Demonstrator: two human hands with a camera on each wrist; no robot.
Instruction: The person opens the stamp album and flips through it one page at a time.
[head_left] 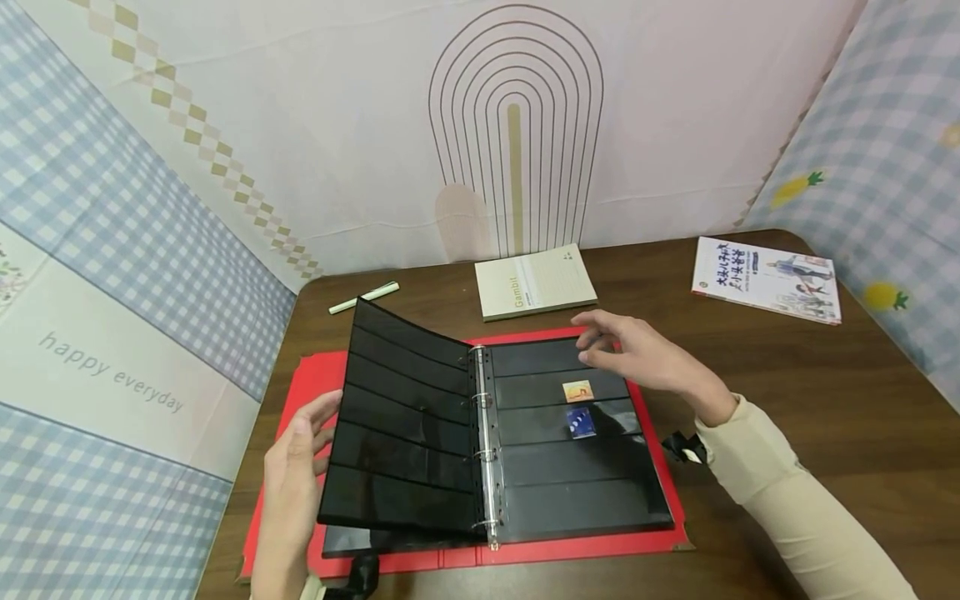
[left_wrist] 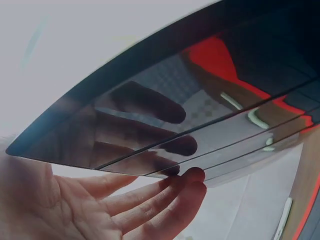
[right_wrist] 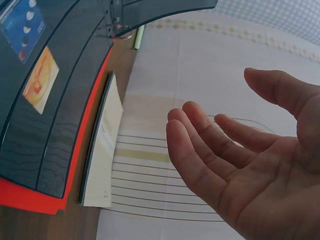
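Note:
A red ring binder (head_left: 311, 367) lies spread on the table with black pocket pages inside. The left black page (head_left: 408, 425) stands tilted up from the rings. My left hand (head_left: 291, 467) is at its outer edge; the fingers reach behind it, extended against the glossy surface (left_wrist: 150, 125) that mirrors them. On the right page (head_left: 570, 504), an orange stamp (head_left: 578, 392) and a dark blue stamp (head_left: 581, 422) sit in neighbouring pockets, one above the other. Over that page's upper right corner hovers my right hand (head_left: 637, 350), holding nothing, its fingers loosely bent and the thumb apart.
Behind the binder lies a cream book (head_left: 536, 283) marked "Gambit". A pale green pen (head_left: 364, 297) is at the back left, and a white illustrated book (head_left: 767, 279) at the back right. Patterned cloth (head_left: 337, 125) rises along the table's back and sides.

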